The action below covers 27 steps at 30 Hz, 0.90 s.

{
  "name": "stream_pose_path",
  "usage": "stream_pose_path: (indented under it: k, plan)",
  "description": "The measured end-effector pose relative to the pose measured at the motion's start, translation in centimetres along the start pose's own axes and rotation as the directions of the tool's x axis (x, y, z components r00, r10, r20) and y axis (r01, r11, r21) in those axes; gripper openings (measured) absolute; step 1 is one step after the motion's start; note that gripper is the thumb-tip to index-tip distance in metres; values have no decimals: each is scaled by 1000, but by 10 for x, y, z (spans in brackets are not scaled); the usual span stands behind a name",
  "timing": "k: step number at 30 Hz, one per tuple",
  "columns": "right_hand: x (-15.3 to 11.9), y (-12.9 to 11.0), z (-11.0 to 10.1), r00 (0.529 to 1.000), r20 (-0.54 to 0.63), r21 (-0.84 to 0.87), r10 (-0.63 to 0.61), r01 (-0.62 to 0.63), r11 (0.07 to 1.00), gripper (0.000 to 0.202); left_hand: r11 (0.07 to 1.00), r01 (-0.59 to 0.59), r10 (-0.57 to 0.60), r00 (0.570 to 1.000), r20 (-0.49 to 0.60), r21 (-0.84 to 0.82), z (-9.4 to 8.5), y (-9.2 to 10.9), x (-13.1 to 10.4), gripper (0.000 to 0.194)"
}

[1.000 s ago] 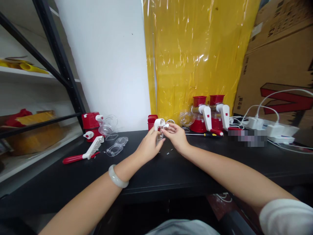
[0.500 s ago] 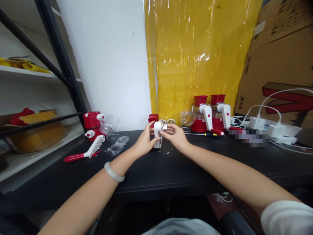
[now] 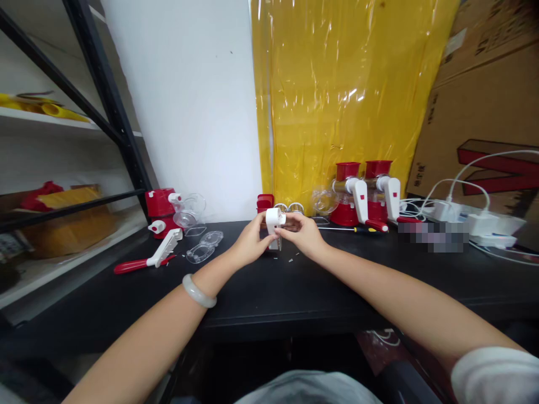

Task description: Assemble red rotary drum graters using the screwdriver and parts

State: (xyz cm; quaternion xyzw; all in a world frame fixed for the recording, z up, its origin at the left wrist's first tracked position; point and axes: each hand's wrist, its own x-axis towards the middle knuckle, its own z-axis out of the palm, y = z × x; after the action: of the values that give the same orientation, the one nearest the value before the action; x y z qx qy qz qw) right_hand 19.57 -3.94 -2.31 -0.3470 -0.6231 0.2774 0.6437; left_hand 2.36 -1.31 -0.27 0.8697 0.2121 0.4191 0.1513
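Note:
Over the back-middle of the black table, I hold a white plastic crank arm [image 3: 273,219] upright between my hands. My left hand [image 3: 249,242] is closed round its left side, thumb low on its front and fingers behind. My right hand [image 3: 307,235] pinches its right side, thumb on the front; its other fingers are partly hidden. A small white piece [image 3: 282,217] sits at the arm's upper right, against the arm. Behind my left hand stands a red plastic part [image 3: 265,201], partly covered. Small white bits [image 3: 291,260] lie below on the table.
Two red-and-white rotary graters [image 3: 347,193] stand right of centre, near a screwdriver [image 3: 356,229]. At left are a red grater body [image 3: 159,205], clear plastic parts [image 3: 204,247] and a crank with a red handle [image 3: 131,266]. White chargers and cables [image 3: 484,224] lie far right.
The small white piece, held apart at the arm's upper right before, now sits against it. My right hand has closed in on the arm, which is turned slightly. The view has shifted a little.

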Motion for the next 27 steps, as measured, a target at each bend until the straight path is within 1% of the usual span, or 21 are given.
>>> stream_pose_path:
  k: [5, 11, 16, 27]
  plan:
    - [0, 2, -1, 998, 0, -55, -60, 60, 997, 43, 1000, -12, 11, 1000, -9, -1, 1, 1, 0, 50]
    - [-1, 0, -2, 987, 22, -133, -159, 160, 978, 42, 999, -35, 36, 999, -23, 39, 1, 1, -1, 48]
    - [-3, -2, -2, 977, 27, -184, -213, 214, 959, 41, 998, -53, 54, 998, -28, 27, 1, -1, -1, 48]
    - [-2, -4, -4, 968, 63, -240, -245, 253, 937, 40, 998, -54, 55, 998, -23, 37, 1, -2, -1, 48]
